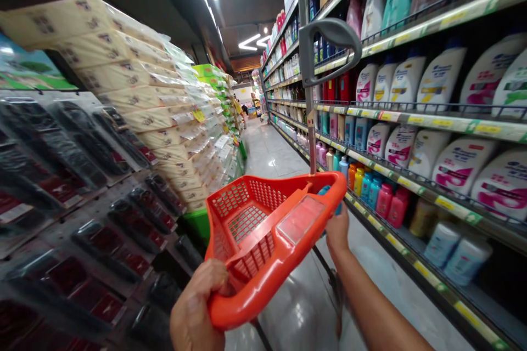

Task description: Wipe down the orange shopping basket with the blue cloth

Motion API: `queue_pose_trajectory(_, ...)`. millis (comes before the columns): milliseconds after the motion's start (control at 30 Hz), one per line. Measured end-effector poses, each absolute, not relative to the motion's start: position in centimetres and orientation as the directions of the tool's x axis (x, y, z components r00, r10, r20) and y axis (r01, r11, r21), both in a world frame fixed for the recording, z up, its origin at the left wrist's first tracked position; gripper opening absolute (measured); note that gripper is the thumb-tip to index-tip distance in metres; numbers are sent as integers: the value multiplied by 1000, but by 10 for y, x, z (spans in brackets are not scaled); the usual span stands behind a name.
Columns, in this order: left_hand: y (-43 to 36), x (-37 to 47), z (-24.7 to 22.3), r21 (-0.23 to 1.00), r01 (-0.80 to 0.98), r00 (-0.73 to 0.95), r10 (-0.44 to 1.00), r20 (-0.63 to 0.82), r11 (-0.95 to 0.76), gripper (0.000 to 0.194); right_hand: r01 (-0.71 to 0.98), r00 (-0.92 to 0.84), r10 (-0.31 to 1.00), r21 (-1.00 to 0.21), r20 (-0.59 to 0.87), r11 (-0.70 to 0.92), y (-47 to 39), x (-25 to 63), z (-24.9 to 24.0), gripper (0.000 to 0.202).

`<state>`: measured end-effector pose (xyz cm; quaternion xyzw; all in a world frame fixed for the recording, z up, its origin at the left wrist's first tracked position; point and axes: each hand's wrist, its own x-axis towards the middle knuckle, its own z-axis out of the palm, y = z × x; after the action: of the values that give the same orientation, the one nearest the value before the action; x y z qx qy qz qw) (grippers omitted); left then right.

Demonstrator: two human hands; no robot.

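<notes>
My left hand (201, 307) is wrapped round the near left corner of the handle on an orange plastic shopping cart (247, 299). My right hand (338, 230) is at the right side of the same handle, closed against it, with its fingertips partly hidden behind the rim. Beside those fingers a small blue thing (325, 190) shows through the gap; its kind cannot be made out. The cart's basket has mesh walls, appears tilted, and no goods show in its visible part. A clear label panel (302, 219) lies on the handle.
Shelves of shampoo bottles (442, 74) line the right side. A grey pole with a looped handle (329, 49) stands beyond the cart. On the left are stacked tissue packs (152, 104) and a rack of packaged dark goods (102, 252). A tiled aisle (269, 148) runs ahead between them.
</notes>
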<state>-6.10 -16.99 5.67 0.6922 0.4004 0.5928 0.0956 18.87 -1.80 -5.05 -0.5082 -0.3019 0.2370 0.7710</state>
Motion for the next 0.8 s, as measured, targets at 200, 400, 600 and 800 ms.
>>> queue_pose_trajectory(200, -173, -72, 57, 605, 416, -65, 641, 765, -679, 55, 98, 843, 428, -875, 326, 474, -87, 213, -11, 50)
queue_pose_trajectory(400, -169, -68, 51, 612, 387, -95, 631, 770, -689, 54, 638, 362, 366, -514, 857, 573, -105, 210, 48, 26)
queue_pose_trajectory(600, -168, -69, 50, 626, 386, -123, 635, 763, -677, 54, 456, -112, 358, -272, 927, 847, -145, 148, 61, 24)
queue_pose_trajectory(800, -169, -75, 51, 623, 400, -117, 637, 762, -672, 56, 582, 343, 272, -430, 899, 690, -104, 174, 45, 19)
